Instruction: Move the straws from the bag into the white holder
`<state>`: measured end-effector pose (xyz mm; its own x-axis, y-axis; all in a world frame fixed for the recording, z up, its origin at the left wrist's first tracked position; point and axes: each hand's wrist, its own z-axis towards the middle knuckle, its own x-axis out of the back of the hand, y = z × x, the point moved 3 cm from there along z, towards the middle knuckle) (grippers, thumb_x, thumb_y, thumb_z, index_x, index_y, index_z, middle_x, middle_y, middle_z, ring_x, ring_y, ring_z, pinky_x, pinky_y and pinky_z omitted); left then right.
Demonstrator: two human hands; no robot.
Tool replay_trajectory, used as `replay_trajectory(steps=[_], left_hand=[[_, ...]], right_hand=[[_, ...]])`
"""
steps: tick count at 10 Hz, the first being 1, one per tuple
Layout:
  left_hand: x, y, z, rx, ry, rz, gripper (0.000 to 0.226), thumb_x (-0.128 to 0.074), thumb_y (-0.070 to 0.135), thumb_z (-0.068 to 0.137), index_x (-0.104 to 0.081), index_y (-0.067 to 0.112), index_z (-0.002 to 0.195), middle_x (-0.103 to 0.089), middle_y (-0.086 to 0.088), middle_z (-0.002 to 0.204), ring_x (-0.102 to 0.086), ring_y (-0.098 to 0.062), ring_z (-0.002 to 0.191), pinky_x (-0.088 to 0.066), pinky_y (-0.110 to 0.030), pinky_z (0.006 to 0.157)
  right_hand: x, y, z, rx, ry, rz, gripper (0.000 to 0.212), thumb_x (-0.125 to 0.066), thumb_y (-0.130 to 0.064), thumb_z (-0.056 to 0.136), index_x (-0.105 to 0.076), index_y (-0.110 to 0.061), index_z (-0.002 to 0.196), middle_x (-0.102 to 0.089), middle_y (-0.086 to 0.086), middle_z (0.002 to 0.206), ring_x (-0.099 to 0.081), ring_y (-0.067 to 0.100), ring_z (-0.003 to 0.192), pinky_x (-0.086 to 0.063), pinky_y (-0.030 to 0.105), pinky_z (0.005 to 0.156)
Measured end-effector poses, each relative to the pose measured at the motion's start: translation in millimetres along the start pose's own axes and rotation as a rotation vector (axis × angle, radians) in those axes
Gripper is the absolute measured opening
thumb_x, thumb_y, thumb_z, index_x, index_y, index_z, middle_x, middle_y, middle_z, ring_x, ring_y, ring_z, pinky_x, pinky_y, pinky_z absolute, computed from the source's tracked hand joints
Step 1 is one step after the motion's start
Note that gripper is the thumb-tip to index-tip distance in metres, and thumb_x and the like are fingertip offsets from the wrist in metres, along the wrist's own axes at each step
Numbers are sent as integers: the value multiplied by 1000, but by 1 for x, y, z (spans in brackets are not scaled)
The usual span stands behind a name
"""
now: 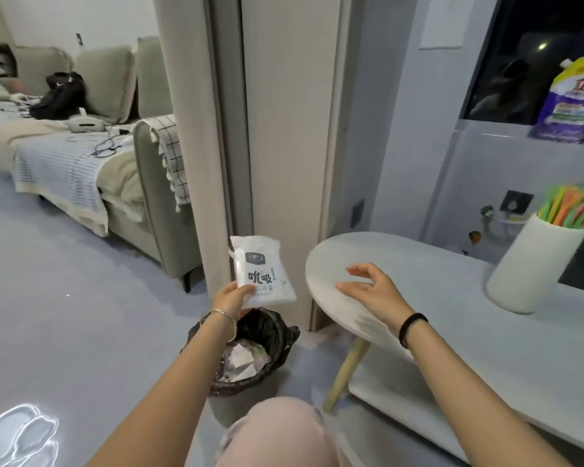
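My left hand [231, 298] pinches the lower edge of a white plastic straw bag [262, 269] with dark printed characters, holding it upright in the air just above the waste bin. The bag looks flat. Over the rounded left end of the white table hovers my right hand [371, 288], fingers spread, holding nothing. On the table at the far right stands the white holder [533, 267], a tall cylinder filled with several green, orange and pink straws [573, 207] that stick out of its top.
A grey waste bin [246, 358] with a black liner and crumpled paper sits on the floor below the bag. The white table [469, 332] has a wooden leg [346, 375]. A purple detergent pouch [573, 102] stands on the ledge behind. A sofa [115, 183] lies at left.
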<state>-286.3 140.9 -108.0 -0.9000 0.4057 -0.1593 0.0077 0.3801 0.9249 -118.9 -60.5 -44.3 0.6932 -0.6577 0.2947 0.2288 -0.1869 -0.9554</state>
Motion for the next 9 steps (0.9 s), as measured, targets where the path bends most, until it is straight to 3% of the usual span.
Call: replay_trajectory(steps=[1, 2, 3, 4, 5, 6, 7, 8, 9], left_hand=[[27, -39, 10, 82, 87, 0, 36, -62, 1, 89, -61, 1, 125, -66, -18, 121, -62, -24, 88, -52, -29, 73], [43, -75, 17, 185, 142, -7, 39, -63, 0, 87, -61, 0, 126, -66, -21, 122, -63, -27, 86, -55, -31, 69], [52, -102, 18, 267, 201, -22, 41, -62, -2, 88, -58, -4, 129, -63, -25, 124, -61, -28, 74, -53, -23, 48], [57, -118, 24, 269, 247, 4, 42, -63, -5, 87, -55, -10, 129, -59, -28, 130, -59, -32, 83, -53, -27, 50], [58, -126, 26, 280, 260, 29, 43, -64, -6, 86, -55, -12, 127, -61, -28, 127, -57, -32, 93, -53, -36, 70], [56, -133, 27, 301, 238, 61, 48, -67, -2, 86, -53, -11, 131, -59, -21, 114, -56, -33, 99, -48, -30, 66], [51, -136, 22, 347, 222, 90, 60, -69, 2, 86, -44, -7, 140, -55, -24, 134, -57, -34, 115, -48, -32, 83], [47, -135, 17, 363, 217, 121, 61, -68, 3, 87, -43, -9, 140, -58, -21, 129, -58, -28, 116, -53, -33, 82], [37, -121, 15, 328, 221, 141, 59, -64, 1, 89, -39, -9, 141, -64, -24, 114, -60, -33, 111, -50, -40, 95]], right_hand=[[-21, 4, 2, -21, -64, -21, 34, -72, -29, 79, -55, -26, 108, -52, -7, 123, -57, 9, 104, -44, 19, 76], [-35, 4, 6, -3, -84, -27, 28, -72, -27, 79, -55, -28, 102, -54, -6, 121, -59, 6, 98, -46, 20, 77], [-43, 5, 9, -4, -95, -28, 29, -72, -26, 79, -57, -25, 104, -55, -3, 121, -60, 11, 99, -48, 32, 94], [-46, 6, 10, -19, -101, -27, 28, -72, -24, 79, -59, -22, 104, -56, -2, 121, -60, 13, 100, -48, 37, 99], [-45, 7, 11, -32, -97, -30, 29, -72, -23, 79, -60, -19, 105, -57, 0, 121, -60, 17, 105, -47, 39, 100], [-43, 8, 10, -36, -93, -29, 29, -72, -22, 80, -60, -17, 106, -58, 1, 121, -60, 13, 98, -48, 40, 100], [-41, 8, 9, -34, -93, -37, 29, -72, -21, 80, -60, -16, 106, -58, 2, 120, -61, 16, 99, -48, 41, 99], [-37, 9, 8, -27, -93, -46, 27, -71, -22, 80, -61, -17, 105, -59, 1, 118, -59, 12, 96, -48, 40, 99], [-31, 8, 6, -24, -86, -76, 24, -71, -24, 81, -61, -21, 103, -59, -2, 116, -58, 8, 96, -48, 41, 99]])
